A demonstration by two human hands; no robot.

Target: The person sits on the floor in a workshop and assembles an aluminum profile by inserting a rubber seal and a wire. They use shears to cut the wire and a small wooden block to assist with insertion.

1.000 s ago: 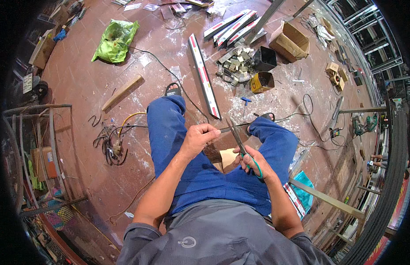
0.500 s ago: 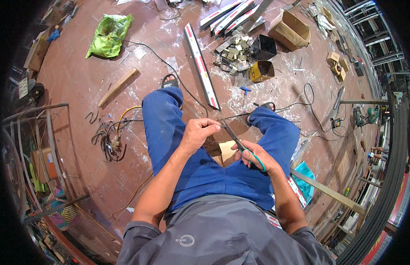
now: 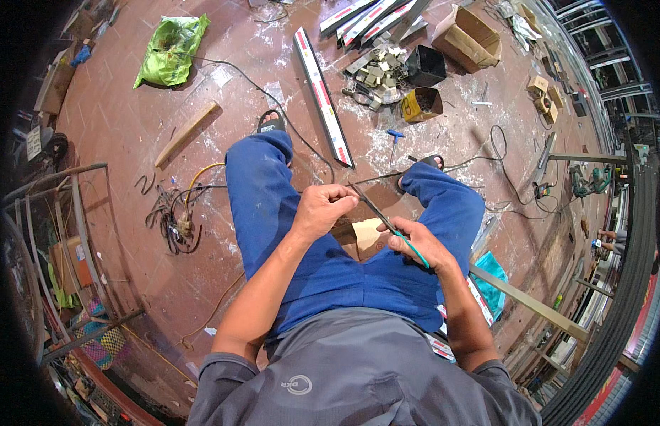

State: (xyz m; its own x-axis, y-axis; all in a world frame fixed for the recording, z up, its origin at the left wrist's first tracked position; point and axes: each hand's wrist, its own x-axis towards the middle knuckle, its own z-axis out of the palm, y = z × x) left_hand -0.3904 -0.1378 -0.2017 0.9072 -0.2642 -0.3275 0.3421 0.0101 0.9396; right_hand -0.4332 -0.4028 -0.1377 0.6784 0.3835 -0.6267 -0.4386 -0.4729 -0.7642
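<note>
With the right hand (image 3: pixel 426 240) gripping green-handled scissors (image 3: pixel 378 212), angle their tips clear of the adjacent left hand (image 3: pixel 321 210), fingertips pressed together, contents indistinct.

Workshop, by its contents: tiled floor (image 3: pixel 124 149), white-dusted; heap of small metal pieces (image 3: pixel 378 77); stacked striped bars (image 3: pixel 365 23); open cardboard box (image 3: pixel 478 58); blue-handled tool (image 3: pixel 395 135); green power tool (image 3: pixel 594 182); tangled cables (image 3: pixel 176 231); long dark profiles (image 3: pixel 623 295), right side.

wearer's hands (image 3: pixel 324 211) (image 3: pixel 419 243): 2 | scissors (image 3: pixel 375 210): 1 | sandals (image 3: pixel 271 126): 2 | T-handle tool (image 3: pixel 395 135): 1
</note>
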